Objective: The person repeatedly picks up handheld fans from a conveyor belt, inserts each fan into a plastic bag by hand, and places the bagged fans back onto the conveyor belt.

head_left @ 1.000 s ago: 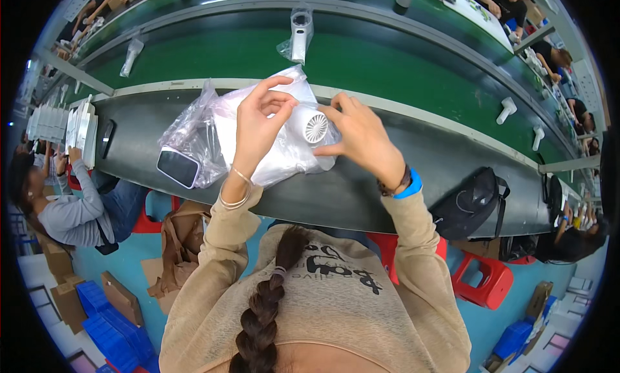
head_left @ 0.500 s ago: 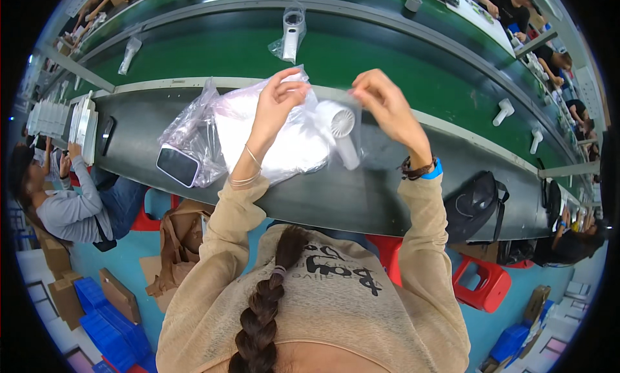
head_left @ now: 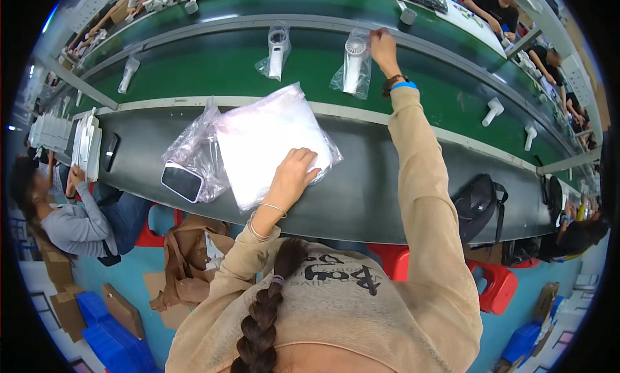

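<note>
My right hand (head_left: 382, 47) reaches far over the green conveyor belt, its fingers closed at the upper edge of a clear plastic bag (head_left: 338, 80). Inside that bag lies a white handheld fan (head_left: 354, 62) with a round grille, its handle toward me. A second bagged white fan (head_left: 276, 58) rests on the belt to its left. My left hand (head_left: 296, 173) lies with fingers extended on a stack of clear-and-white plastic bags (head_left: 261, 137) on the dark worktop.
Crumpled plastic (head_left: 194, 144) and a phone (head_left: 182, 181) lie left of the stack. A black backpack (head_left: 476, 205) sits at right. More white fans (head_left: 493, 111) are on the belt. A seated person (head_left: 77, 224) works at left; red stools (head_left: 497, 288) stand below the bench.
My right hand has carried the bagged fan from above the worktop forward onto the belt. My left hand has come down onto the bag stack, nearer me.
</note>
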Demonstrator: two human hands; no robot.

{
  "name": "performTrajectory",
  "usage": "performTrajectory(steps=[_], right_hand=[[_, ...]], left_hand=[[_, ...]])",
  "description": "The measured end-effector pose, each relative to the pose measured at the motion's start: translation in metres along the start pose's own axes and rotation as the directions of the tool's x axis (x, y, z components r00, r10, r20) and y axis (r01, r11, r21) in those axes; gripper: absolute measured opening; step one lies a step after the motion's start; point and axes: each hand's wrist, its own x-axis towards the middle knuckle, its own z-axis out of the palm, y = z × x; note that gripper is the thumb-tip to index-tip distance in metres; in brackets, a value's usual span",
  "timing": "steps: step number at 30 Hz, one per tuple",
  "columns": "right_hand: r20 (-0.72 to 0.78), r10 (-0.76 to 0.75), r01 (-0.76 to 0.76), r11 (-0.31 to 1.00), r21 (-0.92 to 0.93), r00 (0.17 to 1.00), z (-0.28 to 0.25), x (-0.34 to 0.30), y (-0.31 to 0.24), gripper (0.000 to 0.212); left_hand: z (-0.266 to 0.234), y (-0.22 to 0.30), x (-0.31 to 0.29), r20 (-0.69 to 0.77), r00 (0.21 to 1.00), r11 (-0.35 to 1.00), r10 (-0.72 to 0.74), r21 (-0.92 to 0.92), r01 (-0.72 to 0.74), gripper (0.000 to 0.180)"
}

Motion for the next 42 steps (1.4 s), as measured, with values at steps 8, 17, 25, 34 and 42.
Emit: performTrajectory(steps=[8, 17, 25, 34, 42], right_hand=[[-0.287, -0.201, 0.233, 0.969, 0.08, 0.936, 0.018, -0.062, 0.001, 0.032], [-0.071, 0.041, -0.018, 0.956, 0.292, 0.997, -0.034, -0.2, -0.02, 0.023], [-0.123, -0.079, 0.088, 0.994, 0.068, 0.989, -0.04, -0.235, -0.003, 0.009], [-0.11, -0.064, 0.071, 0.996, 0.057, 0.992, -0.04, -0.237, -0.001, 0.008], [-0.168, -0.137, 0.139, 0.99, 0.0, 0.976, -0.037, -0.235, 0.001, 0.006]], left_hand=[[-0.003, -0.006, 0.0, 0.019, 0.999, 0.996, -0.042, -0.077, 0.043, 0.012], [-0.008, -0.013, 0.004, -0.06, 0.971, 0.969, -0.23, -0.102, 0.223, 0.01], [-0.016, -0.032, 0.008, 0.183, 0.881, 0.732, -0.437, -0.497, 0.467, 0.012], [-0.018, 0.002, 0.011, -0.062, 0.878, 0.846, -0.475, -0.309, 0.435, 0.01], [0.005, -0.003, 0.004, -0.278, 0.924, 0.957, -0.265, 0.042, 0.287, 0.015]])
